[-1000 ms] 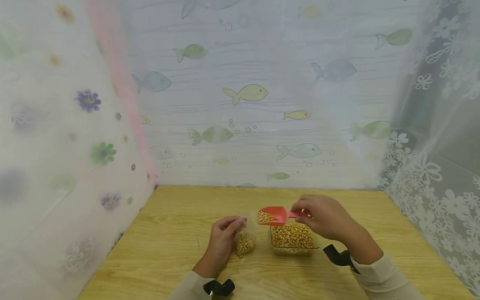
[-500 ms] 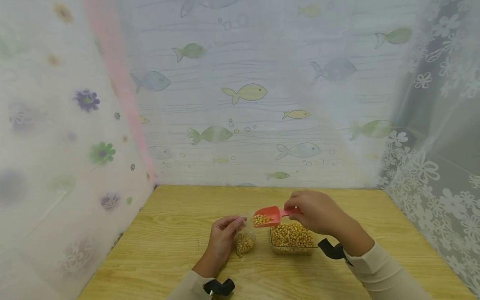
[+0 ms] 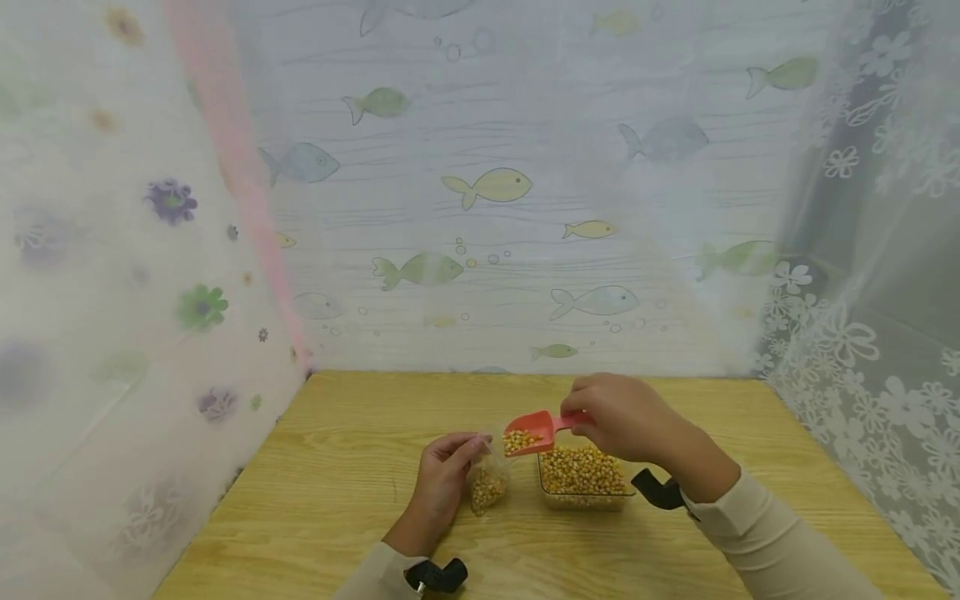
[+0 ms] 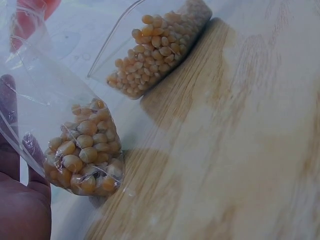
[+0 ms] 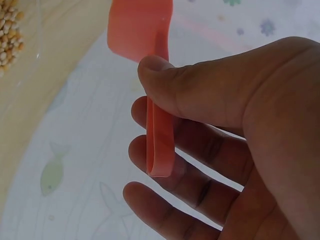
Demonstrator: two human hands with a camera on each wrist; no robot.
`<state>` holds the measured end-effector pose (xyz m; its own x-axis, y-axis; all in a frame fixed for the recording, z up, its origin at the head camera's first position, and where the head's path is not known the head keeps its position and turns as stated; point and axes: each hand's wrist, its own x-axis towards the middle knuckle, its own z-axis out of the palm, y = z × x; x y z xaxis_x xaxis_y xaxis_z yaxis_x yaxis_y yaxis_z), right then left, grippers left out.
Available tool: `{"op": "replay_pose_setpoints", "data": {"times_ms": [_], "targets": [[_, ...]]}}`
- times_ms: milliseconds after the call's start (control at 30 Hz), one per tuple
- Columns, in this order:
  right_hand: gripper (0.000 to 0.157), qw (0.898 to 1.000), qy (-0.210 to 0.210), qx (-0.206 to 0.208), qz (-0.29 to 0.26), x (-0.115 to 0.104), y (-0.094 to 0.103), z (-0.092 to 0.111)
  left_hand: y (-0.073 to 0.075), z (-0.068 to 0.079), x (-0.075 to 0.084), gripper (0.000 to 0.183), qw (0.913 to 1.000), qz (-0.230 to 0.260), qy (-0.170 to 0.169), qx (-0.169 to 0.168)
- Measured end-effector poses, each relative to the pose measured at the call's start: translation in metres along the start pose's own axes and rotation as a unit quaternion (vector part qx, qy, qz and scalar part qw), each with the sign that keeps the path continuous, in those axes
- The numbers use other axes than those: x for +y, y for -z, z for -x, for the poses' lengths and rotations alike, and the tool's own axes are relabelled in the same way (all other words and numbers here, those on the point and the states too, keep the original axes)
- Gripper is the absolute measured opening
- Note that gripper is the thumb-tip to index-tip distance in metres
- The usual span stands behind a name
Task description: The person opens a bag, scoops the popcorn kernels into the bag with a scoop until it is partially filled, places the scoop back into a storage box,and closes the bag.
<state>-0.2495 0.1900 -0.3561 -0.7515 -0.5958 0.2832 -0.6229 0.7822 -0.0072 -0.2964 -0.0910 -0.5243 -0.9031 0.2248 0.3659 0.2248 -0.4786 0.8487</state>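
Observation:
My left hand (image 3: 442, 479) pinches the top edge of a clear plastic bag (image 4: 55, 85), whose lower part bulges with corn kernels (image 4: 85, 150). In my right hand (image 3: 618, 417) is a red scoop (image 3: 531, 433), gripped by its handle between thumb and fingers, as the right wrist view shows. Corn kernels (image 3: 519, 441) lie in the scoop's front half. Its lip is right at the bag's mouth, overlapping the bag's upper right side in the head view. Beneath the scoop and right hand stands a clear rectangular container (image 3: 585, 502) full of corn kernels.
The wooden table (image 3: 337, 500) carries the container just right of the bag. Hanging sheets close in the work area: a fish-patterned curtain (image 3: 480, 317) behind, a flowered one (image 3: 150, 333) at left and another flowered one (image 3: 847, 400) at right.
My right hand has moved left with the loaded scoop, from over the container's left edge to the bag's mouth, and the scoop's lip tips slightly lower. The left hand and bag stay in place.

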Motion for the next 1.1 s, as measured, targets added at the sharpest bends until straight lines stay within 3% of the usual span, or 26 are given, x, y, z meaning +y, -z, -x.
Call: {"op": "replay_pose_setpoints", "data": {"times_ms": [800,1100], "targets": [[0.014,0.994,0.039,-0.032,0.092,-0.020,0.029,-0.018,0.000,0.000,0.002,0.024,1.0000,0.000,-0.001,-0.003],[0.015,0.990,0.049,-0.027,0.129,-0.026,0.034,-0.022,0.000,0.001,0.000,0.025,1.0000,0.004,-0.001,-0.004]]}}
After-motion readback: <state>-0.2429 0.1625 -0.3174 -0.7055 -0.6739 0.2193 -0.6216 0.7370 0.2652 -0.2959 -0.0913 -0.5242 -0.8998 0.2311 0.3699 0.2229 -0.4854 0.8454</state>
